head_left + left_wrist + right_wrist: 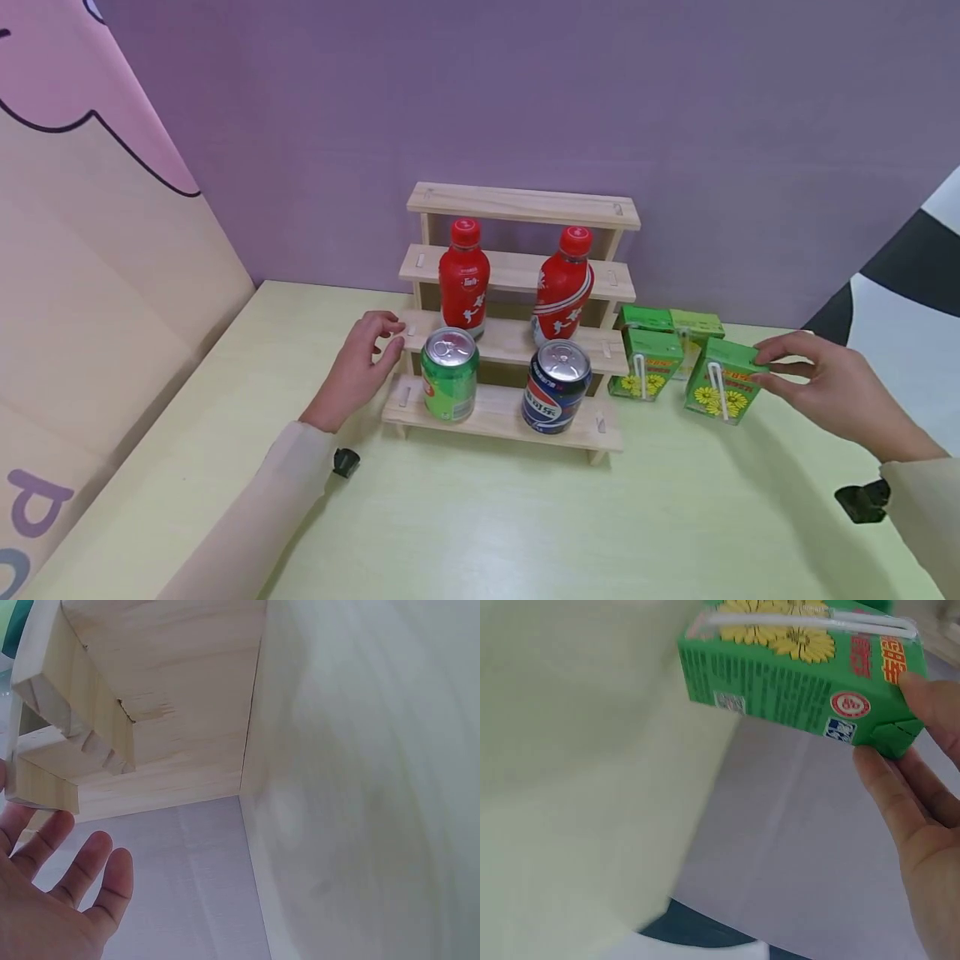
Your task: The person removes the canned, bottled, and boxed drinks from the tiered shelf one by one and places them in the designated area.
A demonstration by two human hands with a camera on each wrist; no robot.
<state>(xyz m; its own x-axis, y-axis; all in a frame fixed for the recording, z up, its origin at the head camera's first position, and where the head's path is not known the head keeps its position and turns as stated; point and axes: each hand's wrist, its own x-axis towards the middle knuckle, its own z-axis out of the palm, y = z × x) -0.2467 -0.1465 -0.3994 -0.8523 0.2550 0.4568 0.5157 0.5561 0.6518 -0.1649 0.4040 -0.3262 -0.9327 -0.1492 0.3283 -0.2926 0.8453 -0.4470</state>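
Note:
My right hand (pixel 843 387) pinches the top corner of a green drink carton (pixel 723 383) with yellow flowers and a white straw, between thumb and fingers. In the right wrist view, the carton's (pixel 795 682) printed side shows; whether its base touches the table, I cannot tell. Beside it stand several similar cartons (pixel 651 360), right of a stepped wooden shelf (pixel 517 337). Fingertips of my left hand (pixel 358 371) touch the left end of the shelf's second step from the bottom. In the left wrist view, that hand's fingers (pixel 97 877) are spread and slightly bent at the board's end.
Two red bottles (pixel 463 279) stand on the shelf's second step from the bottom. On the lowest step are a green can (pixel 450 379) and a dark blue can (pixel 556 392). Behind the pale table (pixel 480 517) rises a purple wall (pixel 525 100).

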